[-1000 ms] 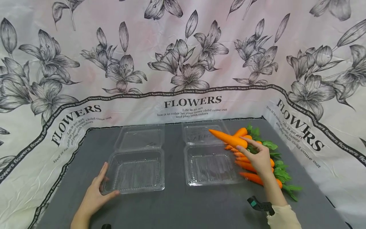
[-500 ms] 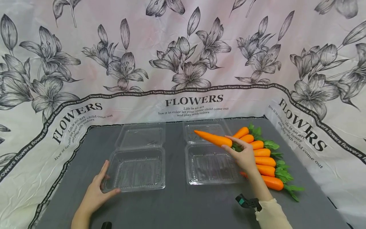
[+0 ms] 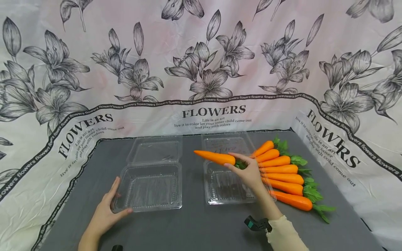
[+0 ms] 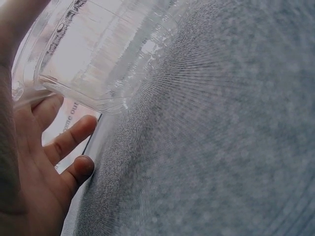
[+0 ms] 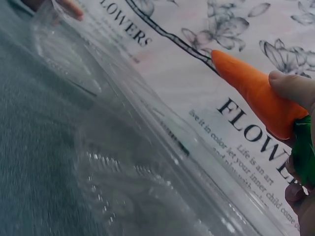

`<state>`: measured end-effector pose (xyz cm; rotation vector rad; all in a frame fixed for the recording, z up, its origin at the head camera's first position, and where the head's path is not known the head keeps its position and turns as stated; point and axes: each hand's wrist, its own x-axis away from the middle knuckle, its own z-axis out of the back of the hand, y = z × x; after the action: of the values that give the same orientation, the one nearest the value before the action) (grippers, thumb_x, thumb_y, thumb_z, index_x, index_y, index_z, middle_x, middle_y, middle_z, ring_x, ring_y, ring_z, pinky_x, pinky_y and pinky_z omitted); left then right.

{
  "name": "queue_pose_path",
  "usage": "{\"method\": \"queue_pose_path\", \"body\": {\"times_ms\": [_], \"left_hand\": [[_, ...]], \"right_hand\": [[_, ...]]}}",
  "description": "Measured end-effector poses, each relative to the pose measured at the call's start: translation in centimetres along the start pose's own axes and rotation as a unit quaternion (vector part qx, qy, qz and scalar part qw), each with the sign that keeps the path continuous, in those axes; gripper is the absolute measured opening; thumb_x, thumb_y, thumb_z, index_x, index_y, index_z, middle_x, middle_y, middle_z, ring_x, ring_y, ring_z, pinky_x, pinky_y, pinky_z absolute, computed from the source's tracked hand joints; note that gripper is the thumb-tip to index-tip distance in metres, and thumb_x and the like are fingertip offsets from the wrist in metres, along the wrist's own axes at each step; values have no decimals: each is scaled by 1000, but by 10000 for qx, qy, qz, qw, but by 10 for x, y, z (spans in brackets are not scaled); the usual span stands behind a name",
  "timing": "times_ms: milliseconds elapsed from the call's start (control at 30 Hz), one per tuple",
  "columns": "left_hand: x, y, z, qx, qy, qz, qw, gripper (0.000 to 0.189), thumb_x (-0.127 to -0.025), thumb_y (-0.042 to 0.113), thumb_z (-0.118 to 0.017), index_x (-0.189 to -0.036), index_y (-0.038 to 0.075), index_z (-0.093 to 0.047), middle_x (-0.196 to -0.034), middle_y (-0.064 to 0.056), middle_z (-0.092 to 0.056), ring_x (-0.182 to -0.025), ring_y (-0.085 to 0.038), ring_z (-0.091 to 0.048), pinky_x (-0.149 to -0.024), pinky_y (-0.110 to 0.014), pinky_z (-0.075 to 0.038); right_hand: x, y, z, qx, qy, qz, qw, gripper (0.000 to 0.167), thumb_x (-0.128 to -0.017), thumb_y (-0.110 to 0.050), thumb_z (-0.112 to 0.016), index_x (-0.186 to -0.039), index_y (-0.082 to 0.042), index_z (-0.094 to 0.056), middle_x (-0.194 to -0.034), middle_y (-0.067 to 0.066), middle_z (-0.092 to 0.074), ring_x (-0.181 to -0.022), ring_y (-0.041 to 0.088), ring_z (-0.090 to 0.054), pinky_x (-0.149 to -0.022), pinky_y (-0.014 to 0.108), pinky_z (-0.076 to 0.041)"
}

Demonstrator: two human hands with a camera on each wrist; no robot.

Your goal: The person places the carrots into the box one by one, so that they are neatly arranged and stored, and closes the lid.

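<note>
My right hand (image 3: 249, 173) pinches an orange carrot (image 3: 216, 158) near its leafy end, holding it above the right clear plastic box (image 3: 230, 201). The carrot's tip points left; in the right wrist view the thumb presses on the carrot (image 5: 261, 93) beside its green leaves (image 5: 301, 147). My left hand (image 3: 105, 212) touches the left edge of the other clear plastic box (image 3: 150, 186), thumb and fingers spread around its near corner. In the left wrist view, fingers of the left hand (image 4: 49, 162) lie beside that box's wall (image 4: 98, 93). Both boxes lie with lids unfolded backward.
Several carrots with green leaves (image 3: 287, 178) lie side by side at the right, their tips by the right box. A grey cloth (image 3: 191, 223) covers the table. A flower-printed curtain (image 3: 201, 69) hangs behind and along the sides.
My right hand has carried the carrot leftward, from over the carrot row to over the right box, its tip now past the box's left edge. My left hand has stayed put.
</note>
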<state>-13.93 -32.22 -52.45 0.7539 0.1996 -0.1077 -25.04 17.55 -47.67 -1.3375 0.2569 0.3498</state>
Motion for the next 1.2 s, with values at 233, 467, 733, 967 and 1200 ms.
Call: {"method": "queue_pose_path", "body": {"times_ms": [233, 467, 733, 967, 1200], "left_hand": [[3, -1, -1, -9, 52, 8, 10000, 122, -76, 29, -94, -172, 19, -19, -122, -16, -61, -84, -7, -38, -66, -28, -35], [1, -1, 1, -68, 5, 96, 9999, 123, -76, 30, -95, -172, 22, -18, -122, -15, -61, -83, -8, -38, -66, -28, -35], [2, -1, 0, -54, 6, 85, 9999, 123, -76, 30, -95, -172, 21, -18, -123, -15, -60, -86, -8, -40, -68, -28, -37], [0, 0, -2, -72, 20, 113, 9999, 122, -77, 31, -94, -172, 20, -19, -126, -17, -61, -90, -9, -43, -69, -28, -39], [0, 0, -2, -103, -31, 161, 9998, 122, -78, 32, -94, -172, 20, -18, -127, -17, -61, -92, -10, -44, -69, -29, -39]], "right_hand": [[-6, -6, -19, 3, -39, -148, 9999, 43, -90, -8, -86, -132, -7, -76, -109, 19, -74, -68, 12, -58, -60, 24, -51], [-18, -14, -38, -43, -21, -27, 10000, 42, -88, -9, -87, -130, -7, -77, -110, 19, -76, -70, 12, -62, -60, 23, -51], [-28, -22, -60, -17, 11, 149, 9999, 42, -86, -9, -89, -127, -5, -78, -109, 19, -77, -69, 11, -60, -60, 22, -49], [-34, -29, -78, -61, -130, 57, 9999, 43, -88, -12, -88, -130, -8, -77, -116, 17, -77, -73, 12, -64, -63, 23, -51], [-38, -27, -99, 102, -307, 97, 9994, 43, -87, -13, -89, -128, -5, -77, -116, 14, -78, -77, 12, -66, -64, 23, -52]]}}
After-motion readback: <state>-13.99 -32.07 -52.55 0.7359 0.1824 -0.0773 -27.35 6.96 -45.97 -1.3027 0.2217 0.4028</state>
